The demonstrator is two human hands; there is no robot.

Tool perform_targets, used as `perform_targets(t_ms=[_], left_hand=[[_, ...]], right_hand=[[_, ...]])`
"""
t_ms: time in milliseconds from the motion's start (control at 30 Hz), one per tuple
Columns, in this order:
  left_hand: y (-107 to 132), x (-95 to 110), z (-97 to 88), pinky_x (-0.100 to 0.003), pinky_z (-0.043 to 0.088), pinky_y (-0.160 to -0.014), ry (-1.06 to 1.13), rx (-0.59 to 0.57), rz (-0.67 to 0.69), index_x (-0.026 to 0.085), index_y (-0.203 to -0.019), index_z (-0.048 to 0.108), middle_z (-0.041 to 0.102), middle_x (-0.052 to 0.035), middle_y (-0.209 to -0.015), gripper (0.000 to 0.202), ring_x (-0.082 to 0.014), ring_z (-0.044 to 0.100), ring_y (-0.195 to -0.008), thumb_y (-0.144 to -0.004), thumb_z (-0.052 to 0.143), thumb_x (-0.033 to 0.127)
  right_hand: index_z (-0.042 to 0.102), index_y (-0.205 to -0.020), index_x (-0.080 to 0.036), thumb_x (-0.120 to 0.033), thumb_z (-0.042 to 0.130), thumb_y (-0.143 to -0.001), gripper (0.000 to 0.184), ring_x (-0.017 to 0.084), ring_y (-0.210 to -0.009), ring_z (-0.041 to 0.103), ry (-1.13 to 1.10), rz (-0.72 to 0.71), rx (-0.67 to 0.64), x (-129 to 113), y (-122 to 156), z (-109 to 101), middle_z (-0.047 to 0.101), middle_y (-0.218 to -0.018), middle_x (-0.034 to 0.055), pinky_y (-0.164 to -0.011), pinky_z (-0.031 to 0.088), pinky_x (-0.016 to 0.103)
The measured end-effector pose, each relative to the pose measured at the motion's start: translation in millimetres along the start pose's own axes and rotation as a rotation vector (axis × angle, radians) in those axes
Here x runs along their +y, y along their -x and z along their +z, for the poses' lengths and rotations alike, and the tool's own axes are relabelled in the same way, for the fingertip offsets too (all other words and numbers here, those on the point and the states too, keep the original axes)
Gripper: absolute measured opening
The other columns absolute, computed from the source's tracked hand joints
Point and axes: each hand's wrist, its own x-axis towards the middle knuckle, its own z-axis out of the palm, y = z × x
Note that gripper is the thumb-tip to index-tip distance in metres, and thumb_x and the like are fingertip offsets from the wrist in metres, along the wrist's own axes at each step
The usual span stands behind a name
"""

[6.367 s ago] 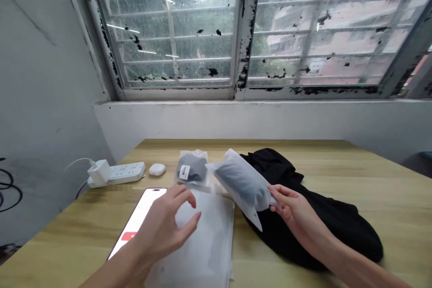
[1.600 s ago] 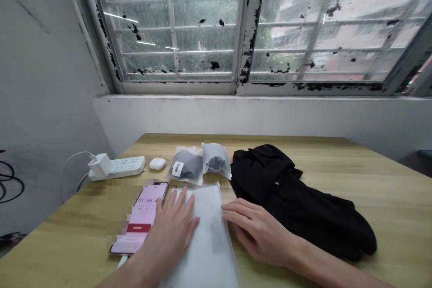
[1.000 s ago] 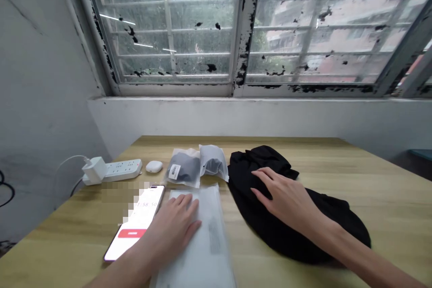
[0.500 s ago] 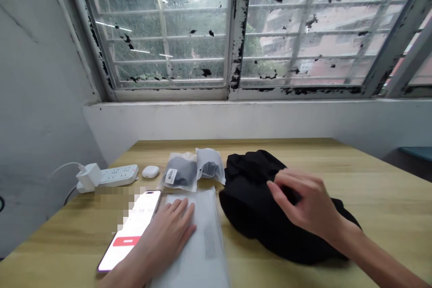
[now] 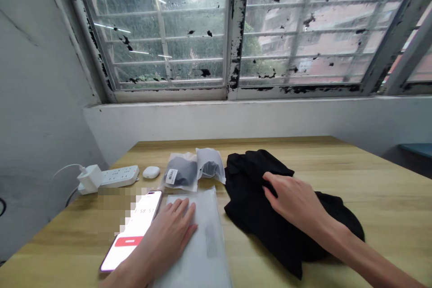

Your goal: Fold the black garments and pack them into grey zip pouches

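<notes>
My left hand (image 5: 173,229) lies with its fingers stretched out over a frosted plastic bag (image 5: 205,216), which bears a faint printed label. To the right, a crumpled piece of black cloth (image 5: 256,216), perhaps a garment, is spread over the table. My right hand (image 5: 290,198) has its thumb and fingers closed on the cloth's upper middle; the fingertips partly vanish in its folds. Beside my left forearm, a phone (image 5: 141,220) with a lit screen shows running digits and a red button.
Two small frosted pouches with dark contents, one labelled (image 5: 180,173) and one plain (image 5: 211,166), lie behind the plastic bag. A white earphone case (image 5: 151,172) and a power strip (image 5: 119,175) with a plugged-in charger (image 5: 90,179) stand left on the wooden table (image 5: 371,198). A window wall rises behind.
My right hand has come down a little leftward onto the cloth. The cloth has shifted shape, with a pointed corner now hanging nearer the front. My left hand stays where it was.
</notes>
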Motion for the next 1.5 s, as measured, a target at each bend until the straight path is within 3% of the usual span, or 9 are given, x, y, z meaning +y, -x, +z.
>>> perform_targets(t_ms=[200, 400, 500, 700, 767, 967, 1133, 1300, 1500], left_hand=[[-0.8, 2.5, -4.2, -0.046, 0.052, -0.091, -0.033, -0.016, -0.004, 0.016, -0.121, 0.064, 0.07, -0.0169, -0.122, 0.035, -0.0329, 0.064, -0.107, -0.101, 0.037, 0.025], [-1.6, 5.7, -12.6, -0.044, 0.051, -0.095, -0.124, -0.14, -0.017, 0.013, -0.126, 0.061, 0.068, -0.0169, -0.127, 0.054, -0.0323, 0.063, -0.113, -0.077, 0.043, -0.003], [-0.8, 5.6, -14.1, -0.04, 0.053, -0.088, -0.114, -0.042, -0.097, 0.017, -0.109, 0.065, 0.071, -0.0112, -0.111, 0.052, -0.0289, 0.065, -0.101, -0.068, 0.042, -0.006], [2.2, 6.9, -9.3, -0.033, 0.042, -0.06, 0.078, 0.528, -0.064, 0.023, -0.076, 0.05, 0.057, -0.0035, -0.072, 0.016, -0.0227, 0.054, -0.067, -0.081, 0.041, 0.01], [2.7, 9.1, -9.7, -0.031, 0.034, -0.056, 0.218, 0.623, -0.054, 0.024, -0.067, 0.04, 0.048, -0.0003, -0.064, 0.018, -0.0194, 0.045, -0.059, -0.082, 0.041, 0.015], [-0.7, 6.6, -20.2, -0.027, 0.019, -0.046, 1.308, 0.387, -0.43, 0.026, -0.056, 0.013, 0.015, 0.0087, -0.051, 0.046, -0.0102, 0.014, -0.048, -0.074, 0.054, 0.036], [-6.5, -7.7, -29.4, -0.024, 0.013, -0.037, 2.068, 0.29, -0.722, 0.025, -0.056, 0.009, 0.009, 0.0126, -0.048, 0.07, -0.0068, 0.003, -0.046, -0.06, 0.079, 0.035], [-5.2, -10.0, -31.5, -0.023, 0.013, -0.036, 2.152, 0.245, -0.72, 0.025, -0.055, 0.008, 0.009, 0.0135, -0.046, 0.077, -0.0055, 0.004, -0.046, -0.053, 0.085, 0.027], [-1.7, -6.8, -23.4, -0.026, 0.013, -0.043, 1.659, 0.311, -0.59, 0.025, -0.054, 0.013, 0.01, 0.0112, -0.049, 0.056, -0.0078, 0.005, -0.049, -0.066, 0.066, 0.04]], right_hand=[[0.063, -0.094, -0.022, -0.024, 0.047, -0.094, 0.016, 0.019, -0.048, 0.062, -0.186, 0.092, 0.45, 7.3, -11.0, -15.2, 0.067, -0.063, 0.0014, -0.048, 0.04, 0.028], [0.06, -0.096, -0.026, -0.018, 0.052, -0.093, 0.012, 0.018, -0.054, 0.062, -0.376, 0.065, 0.649, 9.2, -9.9, -20.0, 0.069, -0.074, 0.0014, -0.055, 0.051, 0.03], [0.06, -0.096, -0.026, -0.012, 0.052, -0.089, 0.018, 0.017, -0.058, 0.063, -0.443, -0.021, 0.623, 4.6, -6.7, -18.4, 0.071, -0.079, 0.0014, -0.058, 0.052, 0.03], [0.06, -0.092, -0.025, -0.01, 0.048, -0.082, 0.022, 0.018, -0.063, 0.065, -0.548, -0.231, 0.391, -0.2, -4.1, -20.2, 0.069, -0.077, 0.002, -0.057, 0.051, 0.029], [0.059, -0.089, -0.024, -0.014, 0.045, -0.084, 0.018, 0.02, -0.064, 0.065, -0.606, -0.279, 0.334, 2.3, -4.1, -22.3, 0.068, -0.076, 0.0035, -0.057, 0.05, 0.03], [0.041, -0.06, -0.023, -0.039, 0.044, -0.1, 0.044, 0.012, -0.044, 0.042, -0.593, -0.329, 0.215, 3.9, -5.0, -22.0, 0.045, -0.049, -0.0037, -0.047, 0.031, 0.027], [0.056, -0.078, -0.022, -0.055, 0.078, -0.075, 0.04, 0.012, -0.045, 0.043, -0.451, -0.245, -0.08, -5.5, -5.1, -24.4, 0.05, -0.054, -0.0071, -0.049, 0.028, 0.025], [0.061, -0.071, -0.021, -0.03, 0.07, -0.082, 0.017, 0.013, -0.049, 0.05, -0.442, -0.346, -0.2, -9.4, -2.5, -26.2, 0.06, -0.057, -0.0036, -0.051, 0.033, 0.026], [0.065, -0.078, -0.022, -0.024, 0.055, -0.099, 0.023, 0.014, -0.051, 0.059, -0.49, -0.48, 0.265, -5.0, -0.5, -23.5, 0.065, -0.059, -0.0002, -0.05, 0.044, 0.027]])
